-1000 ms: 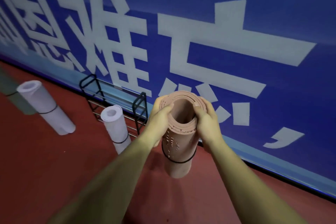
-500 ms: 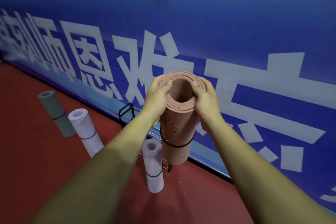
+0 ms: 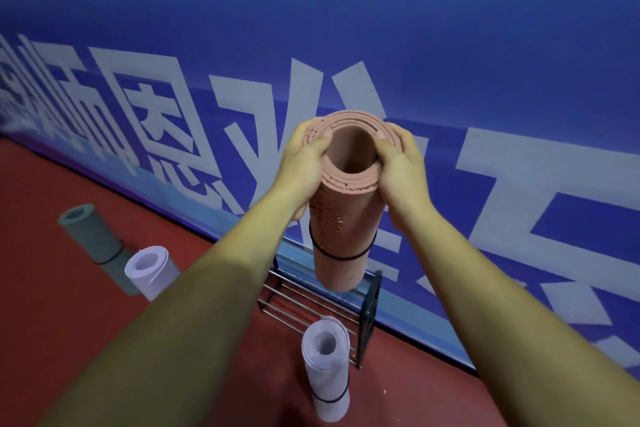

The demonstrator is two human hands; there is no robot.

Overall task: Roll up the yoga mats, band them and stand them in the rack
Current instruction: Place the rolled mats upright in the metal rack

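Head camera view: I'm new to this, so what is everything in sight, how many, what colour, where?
Pink mat: one, dusty pink, rolled, held upright in the air by the rack.
Black band: one, black, around the pink mat.
Rack: one, black, on the floor against the banner.
Near white mat: one, white, banded, standing before the rack.
Far white mat: one, white, standing further left.
Green mat: one, grey-green, banded, behind the far white mat.
Banner: one, blue with white characters, along the back.
Floor: one, red, underfoot.
Left hand: one, gripping the pink mat's top rim.
Right hand: one, gripping the rim opposite.
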